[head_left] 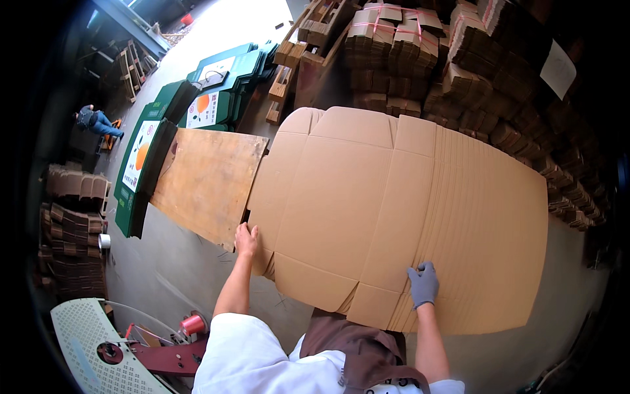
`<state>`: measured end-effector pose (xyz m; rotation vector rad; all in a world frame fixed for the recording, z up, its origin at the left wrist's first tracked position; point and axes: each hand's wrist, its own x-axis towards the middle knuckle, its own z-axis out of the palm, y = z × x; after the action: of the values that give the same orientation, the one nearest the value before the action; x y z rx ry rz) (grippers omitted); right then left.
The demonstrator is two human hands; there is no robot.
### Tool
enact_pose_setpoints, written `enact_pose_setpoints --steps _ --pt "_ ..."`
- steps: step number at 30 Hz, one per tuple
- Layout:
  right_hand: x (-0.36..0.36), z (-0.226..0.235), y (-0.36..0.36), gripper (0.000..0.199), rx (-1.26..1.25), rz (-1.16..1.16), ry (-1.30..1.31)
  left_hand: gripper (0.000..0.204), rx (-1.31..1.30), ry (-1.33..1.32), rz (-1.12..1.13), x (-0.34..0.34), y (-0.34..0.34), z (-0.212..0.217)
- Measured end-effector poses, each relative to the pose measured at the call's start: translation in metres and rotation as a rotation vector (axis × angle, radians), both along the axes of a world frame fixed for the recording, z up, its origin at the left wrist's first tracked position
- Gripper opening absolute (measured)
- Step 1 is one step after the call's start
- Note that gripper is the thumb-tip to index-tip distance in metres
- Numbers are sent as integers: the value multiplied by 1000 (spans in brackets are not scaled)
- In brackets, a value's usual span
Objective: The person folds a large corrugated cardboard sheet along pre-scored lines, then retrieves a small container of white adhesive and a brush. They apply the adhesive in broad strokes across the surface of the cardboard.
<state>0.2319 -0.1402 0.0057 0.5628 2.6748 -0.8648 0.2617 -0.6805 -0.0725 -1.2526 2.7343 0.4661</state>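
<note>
A large flat cardboard box blank (341,190) lies in front of me, its slotted flaps and fold lines showing. To its right, a fanned stack of similar brown cardboard blanks (489,223) shows many close-set edges. My left hand (247,241) is bare and rests at the blank's left edge, near the corner of a wooden board (207,180); thumb and fingers stand apart. My right hand (423,286), in a grey glove, is closed at the near right part of the blank, by the layered edges. Its fingertips pinch the cardboard there.
Green printed cartons (141,157) stand flat-packed beyond the board, with more green cartons (226,82) behind. Wooden pallets (282,85) and tied cardboard bundles (394,39) rise at the back. A machine (98,341) with a red strap reel stands lower left. Far left, a person (98,121) bends over.
</note>
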Motion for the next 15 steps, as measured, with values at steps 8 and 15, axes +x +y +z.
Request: enact_pose_setpoints --steps 8,15 --pt "-7 7 -2 36 -15 28 -91 54 226 207 36 -22 -38 -37" --pt "-9 11 -2 36 -10 14 -130 34 426 396 179 -34 -46 -41"
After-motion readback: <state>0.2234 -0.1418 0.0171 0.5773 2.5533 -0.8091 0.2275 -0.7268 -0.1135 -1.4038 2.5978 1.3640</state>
